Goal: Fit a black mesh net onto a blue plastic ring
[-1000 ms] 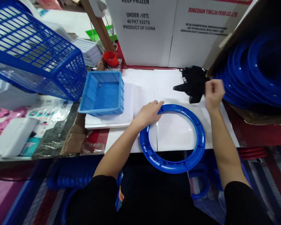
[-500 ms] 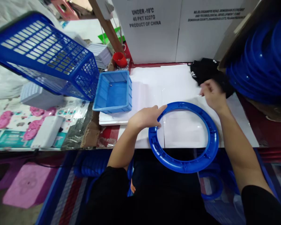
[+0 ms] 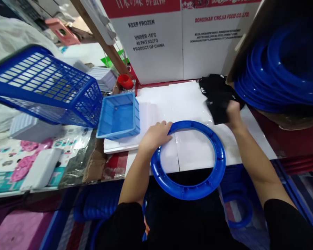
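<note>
Hiding its fingers, right hand (image 3: 232, 113) grips black cloth (image 3: 219, 97).

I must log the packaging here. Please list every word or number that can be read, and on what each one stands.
"KEEP FROZEN" on the left white carton.
"UNDER -18°C" on the same carton.
"40 PKT X227G" on the same carton.
"PRODUCT OF CHINA" on the same carton.
"DONGSHAN YINGJIA FOOD CO.,LTD" in red on the right white carton.
The small address lines below it are too blurred to read.
The white characters on the red band are cut off, not readable.
</note>
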`<state>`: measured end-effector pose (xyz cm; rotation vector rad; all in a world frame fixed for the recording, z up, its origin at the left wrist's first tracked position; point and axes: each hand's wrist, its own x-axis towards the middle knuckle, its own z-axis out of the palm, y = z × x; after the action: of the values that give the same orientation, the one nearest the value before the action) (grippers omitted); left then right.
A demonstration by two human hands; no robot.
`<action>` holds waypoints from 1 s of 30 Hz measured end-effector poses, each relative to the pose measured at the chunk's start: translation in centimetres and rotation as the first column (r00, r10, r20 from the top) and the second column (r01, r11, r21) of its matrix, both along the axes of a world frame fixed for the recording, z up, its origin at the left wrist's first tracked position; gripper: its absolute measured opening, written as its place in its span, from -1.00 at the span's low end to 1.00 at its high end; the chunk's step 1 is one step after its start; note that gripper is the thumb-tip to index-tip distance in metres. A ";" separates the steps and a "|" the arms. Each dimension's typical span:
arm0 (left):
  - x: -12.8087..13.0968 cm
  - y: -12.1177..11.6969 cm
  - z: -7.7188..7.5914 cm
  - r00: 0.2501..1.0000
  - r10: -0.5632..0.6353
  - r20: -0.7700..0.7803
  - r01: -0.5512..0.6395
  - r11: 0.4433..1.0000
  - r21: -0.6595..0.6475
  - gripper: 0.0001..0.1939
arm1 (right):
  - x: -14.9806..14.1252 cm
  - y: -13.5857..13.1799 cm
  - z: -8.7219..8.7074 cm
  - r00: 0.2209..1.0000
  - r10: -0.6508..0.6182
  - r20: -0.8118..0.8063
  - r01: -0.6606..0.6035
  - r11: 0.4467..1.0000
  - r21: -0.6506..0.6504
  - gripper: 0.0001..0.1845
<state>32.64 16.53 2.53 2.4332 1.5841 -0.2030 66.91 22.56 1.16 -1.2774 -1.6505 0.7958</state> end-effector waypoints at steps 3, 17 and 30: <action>1.1 0.4 -0.7 1.000 -0.008 0.027 0.005 0.997 0.080 -0.50 | -1.2 0.5 0.2 0.956 -0.270 -0.113 0.291 0.923 0.254 -0.51; 3.5 2.2 -3.5 0.985 -0.053 0.164 0.025 0.985 0.169 -0.47 | -2.6 -1.2 0.8 0.933 0.011 -0.359 -0.102 0.967 -0.234 -0.55; 3.9 1.4 -4.9 0.409 0.234 0.882 0.097 0.950 -0.298 0.06 | -6.5 -3.2 0.5 0.869 0.190 -0.458 -0.410 0.795 -0.448 -0.26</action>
<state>36.51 17.95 -2.37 1.6386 0.9780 0.7555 60.41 19.35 1.62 -1.1069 -1.3575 1.6970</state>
